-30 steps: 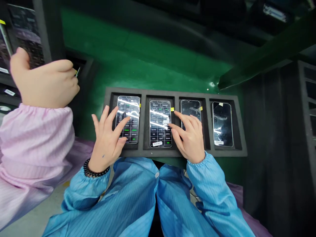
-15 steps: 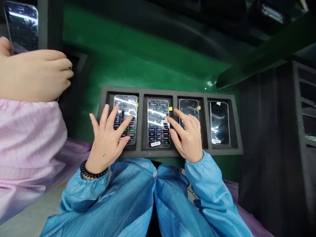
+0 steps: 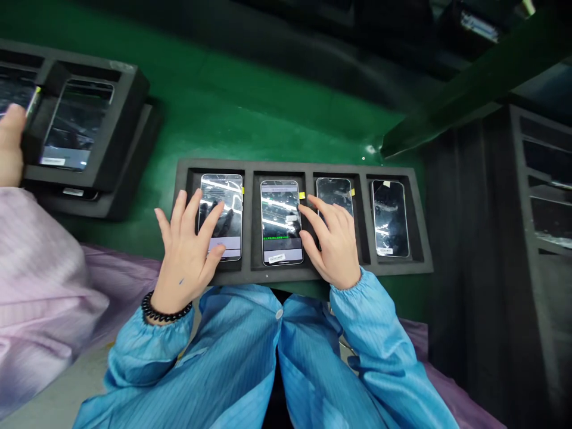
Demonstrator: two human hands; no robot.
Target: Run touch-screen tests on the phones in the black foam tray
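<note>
Head | left hand point(image 3: 184, 256) splayed over phone point(image 3: 233, 221) | right hand point(image 3: 338, 247) loosely bent | fingers point(image 3: 211, 223) released

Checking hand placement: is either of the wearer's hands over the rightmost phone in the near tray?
No, the left hand is over the leftmost phone, and the right hand is at the middle two phones.

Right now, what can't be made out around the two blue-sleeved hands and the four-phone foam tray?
Head view: lower part of the foam tray's third smartphone from the left, hidden by the right hand.
Head view: lower left of its first smartphone, covered by the left hand.
Head view: print on its second smartphone's white label, too small.
Head view: co-worker's hand, cut off by the left edge.
</note>
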